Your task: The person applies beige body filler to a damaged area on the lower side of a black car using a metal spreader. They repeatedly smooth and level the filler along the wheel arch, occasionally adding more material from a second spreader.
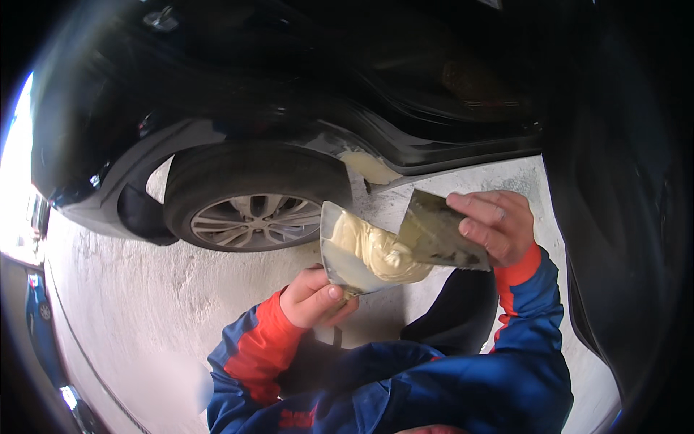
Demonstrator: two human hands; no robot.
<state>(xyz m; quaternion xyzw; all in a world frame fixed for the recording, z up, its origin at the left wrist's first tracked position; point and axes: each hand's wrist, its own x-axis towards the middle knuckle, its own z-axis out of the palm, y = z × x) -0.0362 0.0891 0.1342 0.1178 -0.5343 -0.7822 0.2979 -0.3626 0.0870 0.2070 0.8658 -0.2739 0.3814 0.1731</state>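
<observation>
Body filler [372, 246], creamy and beige, lies in a thick heap across a flat pale mixing plate [348, 269]. My left hand [314, 296] grips that plate by its lower left corner, thumb on top. In my right hand [502, 226] is a square, dark, smeared spreader [439, 230], pinched at its right side between thumb and fingers. The spreader's lower left part meets or overlaps the heap; exact contact is hard to make out. Beyond both hands, a dried beige filler patch [369, 166] covers the car's body behind the wheel arch.
A dark car [289, 87] fills the far side, with its wheel [256, 217] just beyond my left hand. An open dark door [614, 217] stands close on the right. Below is a pale concrete floor [123, 304]. Another vehicle [43, 311] shows at the left rim.
</observation>
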